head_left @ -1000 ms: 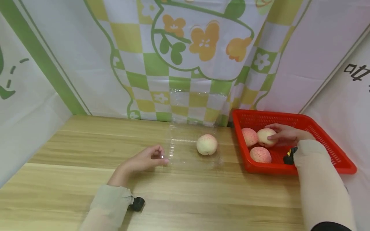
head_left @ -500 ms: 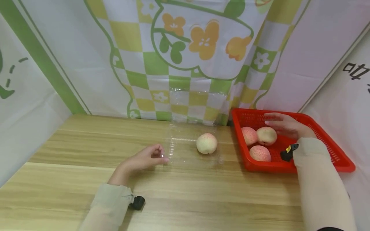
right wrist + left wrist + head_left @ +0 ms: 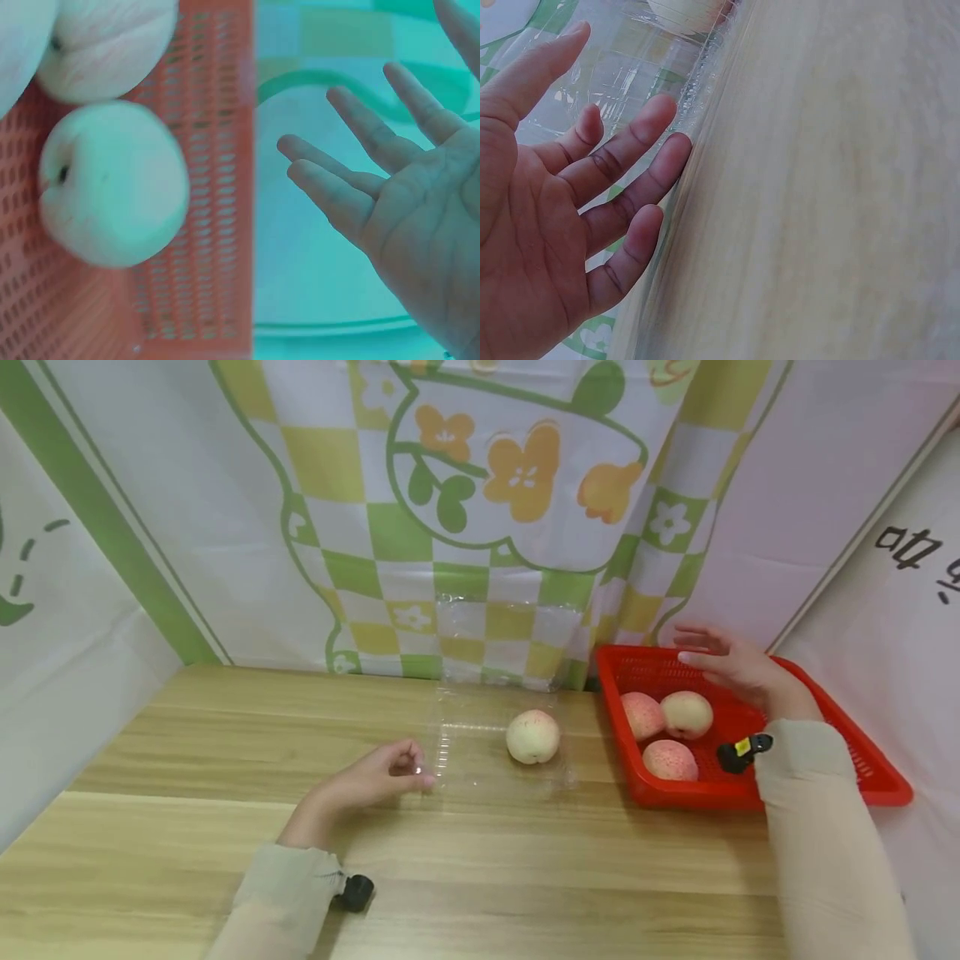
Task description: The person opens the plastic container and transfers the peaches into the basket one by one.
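My right hand (image 3: 742, 670) is raised over the back of the red plastic basket (image 3: 885, 768), fingers spread and holding nothing. Below it, to the left, a pale peach (image 3: 686, 715) lies in the basket beside two pinker peaches, one at the left wall (image 3: 642, 717) and one in front (image 3: 671, 762). At the centre of the table a clear plastic clamshell box (image 3: 476, 756) stands with its lid up, and one peach (image 3: 533, 737) sits in its right half. My left hand (image 3: 570, 195) is beside the box's left edge with fingers loosely bent; whether they touch it I cannot tell.
A wooden table (image 3: 420, 877) carries everything. Behind it hangs a checked, flowered curtain (image 3: 405, 543), against which the clear lid (image 3: 510, 635) stands. White panels (image 3: 892, 635) close off both sides.
My right hand has let go of the pale peach in the basket and lifted up and back from it. The left hand and the peach in the box have stayed put.
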Tool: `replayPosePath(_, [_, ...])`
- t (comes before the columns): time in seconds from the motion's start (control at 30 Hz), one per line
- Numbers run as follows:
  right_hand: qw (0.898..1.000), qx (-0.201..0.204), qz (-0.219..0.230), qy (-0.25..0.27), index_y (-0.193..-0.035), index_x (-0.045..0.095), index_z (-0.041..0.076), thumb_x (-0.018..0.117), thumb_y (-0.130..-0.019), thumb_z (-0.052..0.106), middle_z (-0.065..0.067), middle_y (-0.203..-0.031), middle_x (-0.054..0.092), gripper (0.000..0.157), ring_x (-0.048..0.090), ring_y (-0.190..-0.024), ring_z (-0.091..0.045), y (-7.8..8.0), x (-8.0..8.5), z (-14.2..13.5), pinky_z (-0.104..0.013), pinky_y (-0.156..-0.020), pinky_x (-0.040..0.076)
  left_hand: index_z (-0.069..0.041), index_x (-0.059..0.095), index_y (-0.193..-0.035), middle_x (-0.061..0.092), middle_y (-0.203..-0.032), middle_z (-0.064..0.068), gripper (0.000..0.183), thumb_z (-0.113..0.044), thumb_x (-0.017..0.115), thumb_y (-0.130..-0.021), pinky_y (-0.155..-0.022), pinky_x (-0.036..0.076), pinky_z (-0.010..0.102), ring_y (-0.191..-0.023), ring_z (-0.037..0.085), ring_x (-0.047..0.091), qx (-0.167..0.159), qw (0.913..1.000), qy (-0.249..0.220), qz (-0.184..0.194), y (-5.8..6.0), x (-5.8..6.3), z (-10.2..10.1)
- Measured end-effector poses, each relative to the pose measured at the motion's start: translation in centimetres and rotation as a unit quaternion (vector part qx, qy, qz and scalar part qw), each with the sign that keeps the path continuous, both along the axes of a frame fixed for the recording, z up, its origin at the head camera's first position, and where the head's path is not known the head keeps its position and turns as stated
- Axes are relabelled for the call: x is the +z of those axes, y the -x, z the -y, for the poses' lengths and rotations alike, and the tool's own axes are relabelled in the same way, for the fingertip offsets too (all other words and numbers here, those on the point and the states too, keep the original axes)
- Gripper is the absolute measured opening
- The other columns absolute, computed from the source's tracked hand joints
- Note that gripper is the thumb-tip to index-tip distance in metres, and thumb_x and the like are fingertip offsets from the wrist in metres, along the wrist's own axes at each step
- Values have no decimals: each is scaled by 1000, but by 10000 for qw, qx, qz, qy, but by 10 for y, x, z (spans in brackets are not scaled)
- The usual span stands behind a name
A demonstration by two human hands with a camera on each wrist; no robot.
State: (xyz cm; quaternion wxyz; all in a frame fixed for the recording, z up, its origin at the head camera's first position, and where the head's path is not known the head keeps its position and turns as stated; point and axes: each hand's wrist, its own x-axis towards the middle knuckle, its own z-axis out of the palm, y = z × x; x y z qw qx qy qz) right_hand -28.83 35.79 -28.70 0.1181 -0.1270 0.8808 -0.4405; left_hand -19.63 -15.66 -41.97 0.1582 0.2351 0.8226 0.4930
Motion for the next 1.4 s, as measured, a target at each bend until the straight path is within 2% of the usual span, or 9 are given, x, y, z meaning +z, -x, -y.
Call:
replayPosePath(0.17, [9983, -154, -548, 134, -156, 22, 15, 56, -102, 27, -8, -157, 32, 65, 40, -133, -11, -8, 11, 17, -9, -91, 41, -5, 48, -100, 58, -93, 5, 29, -26, 67, -95, -87, 45, 37, -93, 20, 57, -5, 10000, -21, 4, 0, 0, 0])
replayPosePath(0.33, [9903, 60, -1000, 959, -154, 31, 21, 56, -101, 14, 7, -144, 43, 58, 51, -119, 0, -17, 17, 31, -11, -92, 44, -6, 49, -101, 64, -96, 7, 29, -28, 67, -95, -91, 46, 38, -96, 21, 60, -8, 10000, -45, 89, 1, -2, -1])
replayPosePath(0.53, [9768, -111, -1197, 1771, -153, 34, 22, 58, -100, 11, 7, -144, 46, 60, 55, -119, -7, -34, 23, 53, -13, -91, 45, -6, 48, -102, 64, -95, 6, 29, -28, 67, -96, -91, 46, 37, -95, 20, 60, -7, 9999, -61, 84, 2, -2, -1])
replayPosePath(0.63, [9654, -170, -1298, 2254, -152, 37, 25, 59, -99, 10, 5, -145, 46, 60, 54, -120, -9, -43, 22, 66, -14, -91, 46, -4, 48, -102, 63, -95, 6, 30, -27, 66, -96, -93, 46, 38, -94, 19, 60, -40, 10000, -50, 30, 2, -2, -1])
replayPosePath(0.77, [9452, 141, -1551, 2869, -151, 38, 21, 55, -98, 1, 3, -143, 48, 58, 52, -123, -12, -53, 16, 83, -15, -96, 46, -4, 49, -102, 62, -96, 6, 29, -27, 66, -96, -96, 46, 41, -96, 19, 60, -37, 10000, -44, -2, 1, -1, -1])
replayPosePath(0.87, [9387, 247, -1668, 3007, -151, 37, 18, 53, -98, -2, 2, -143, 48, 59, 52, -124, -14, -60, 10, 95, -17, -98, 46, -4, 48, -103, 63, -97, 6, 29, -26, 66, -96, -99, 46, 45, -97, 19, 60, -35, 10000, -51, -4, 1, -1, -1])
replayPosePath(1.03, [9419, 249, -1684, 2895, -152, 36, 18, 54, -98, -1, 3, -144, 48, 60, 48, -129, -18, -69, 0, 112, -18, -97, 47, -3, 49, -103, 64, -98, 7, 29, -26, 66, -96, -99, 46, 44, -98, 19, 61, -56, 10000, -66, 7, 1, -1, -1])
replayPosePath(1.23, [9422, 523, -1675, 2853, -154, 31, 13, 55, -98, -2, -4, -149, 43, 63, 48, -131, -20, -73, -11, 132, -20, -100, 47, -3, 48, -103, 63, -96, 8, 29, -25, 66, -96, -93, 47, 39, -95, 20, 60, -60, 9999, -85, 49, 2, -1, 0])
replayPosePath(1.4, [9535, 564, -1459, 2576, -154, 32, 17, 59, -97, 2, -8, -154, 39, 65, 43, -136, -26, -73, -20, 148, -22, -99, 47, -5, 49, -102, 64, -97, 7, 29, -27, 67, -96, -98, 47, 43, -98, 19, 61, 4, 10000, -13, 88, 2, 0, -1])
